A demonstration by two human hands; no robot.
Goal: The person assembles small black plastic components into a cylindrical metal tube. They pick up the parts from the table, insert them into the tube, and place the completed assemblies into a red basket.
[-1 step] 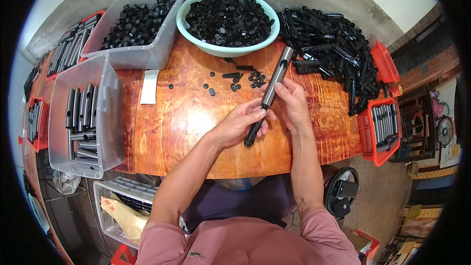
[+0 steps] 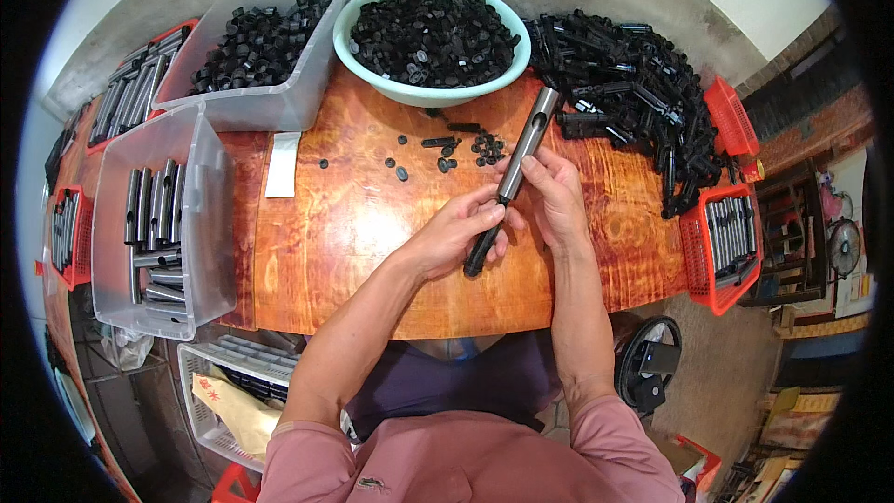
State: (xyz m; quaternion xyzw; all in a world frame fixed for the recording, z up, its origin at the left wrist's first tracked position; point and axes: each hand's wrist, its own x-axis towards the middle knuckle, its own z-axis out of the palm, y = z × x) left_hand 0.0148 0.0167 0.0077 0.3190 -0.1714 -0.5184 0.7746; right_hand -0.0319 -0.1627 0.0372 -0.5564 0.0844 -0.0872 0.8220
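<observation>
A silver metal tube (image 2: 528, 144) with an oval slot near its upper end slants over the middle of the table. My right hand (image 2: 554, 194) is closed around the tube's lower half, thumb along its side. From the tube's lower end a black plastic rod (image 2: 480, 251) sticks out in line with it; how far it sits inside is hidden. My left hand (image 2: 456, 235) pinches this rod just below the join. Small black caps (image 2: 487, 149) and a few short black pieces (image 2: 438, 142) lie loose on the table beyond my hands.
Behind stand a mint-green basin (image 2: 391, 88) of black caps and a clear bin (image 2: 307, 102) of black rings. A heap of black rods (image 2: 633, 84) lies at back right. Another clear bin (image 2: 209, 251) holds metal tubes at left; a red basket (image 2: 694, 256) with tubes stands at right.
</observation>
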